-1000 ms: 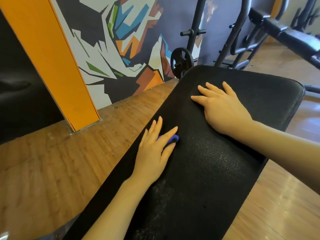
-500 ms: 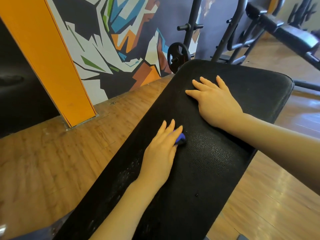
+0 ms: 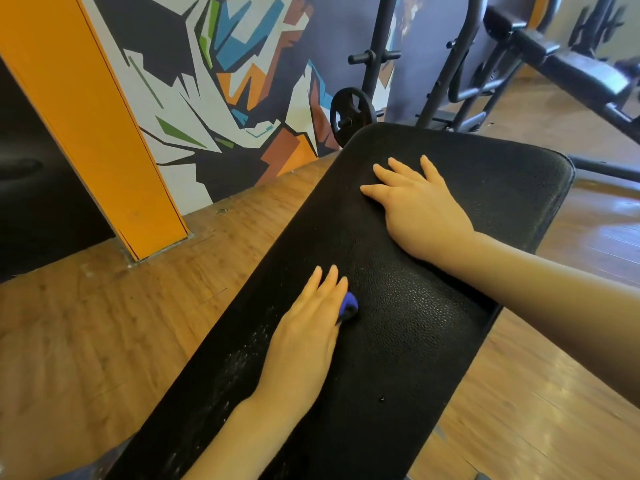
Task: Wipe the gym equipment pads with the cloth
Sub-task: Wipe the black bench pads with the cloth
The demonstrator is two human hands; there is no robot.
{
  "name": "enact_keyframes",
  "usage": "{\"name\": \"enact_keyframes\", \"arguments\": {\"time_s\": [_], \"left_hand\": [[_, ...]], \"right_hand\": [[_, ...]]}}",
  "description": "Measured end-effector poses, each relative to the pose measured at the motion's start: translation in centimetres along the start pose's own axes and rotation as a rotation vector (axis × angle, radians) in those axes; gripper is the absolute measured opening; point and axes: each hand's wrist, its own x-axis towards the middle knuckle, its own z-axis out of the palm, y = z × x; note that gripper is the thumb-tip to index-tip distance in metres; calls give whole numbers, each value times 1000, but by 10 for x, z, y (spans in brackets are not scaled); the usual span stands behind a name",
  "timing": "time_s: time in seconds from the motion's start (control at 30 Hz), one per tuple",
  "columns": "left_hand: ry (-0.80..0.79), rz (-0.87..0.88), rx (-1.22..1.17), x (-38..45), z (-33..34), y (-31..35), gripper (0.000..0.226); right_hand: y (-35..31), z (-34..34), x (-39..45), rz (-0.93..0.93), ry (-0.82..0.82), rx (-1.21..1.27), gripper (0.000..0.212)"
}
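My left hand lies flat on the black bench pad, fingers straight and close together, pressing a blue cloth down against the vinyl; only a small bunched corner of the cloth peeks out from under the thumb side of my hand, the rest is hidden beneath my palm; the hand and cloth sit toward the pad's left edge, about midway along its length. My right hand rests palm-down farther up the pad, near its far end, fingers spread and relaxed, holding nothing; it is well apart from the left hand. A streak of pale specks runs along the pad's left edge just beside my left wrist; the surface toward the middle shows a pebbled grain. The pad runs diagonally over a wood-look floor; past its far left corner a black weight plate hangs on a dark rack, against a wall painted with an angular mural; an orange column stands at the left; another bench sits at the upper right.
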Motion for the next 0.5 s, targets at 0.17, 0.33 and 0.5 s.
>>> {"name": "enact_keyframes", "arguments": {"time_s": [0.17,0.33,0.5], "left_hand": [[76,14,-34,78,13,26,50],[-48,-5,-55,33,3,22,61],[-61,106,-1,-43,-5,3,82]], "right_hand": [[1,3,4,-19,-5,-30,46],[3,-2,1,-3,-13,0,47],[2,-3,0,5,-23,17,46]]}}
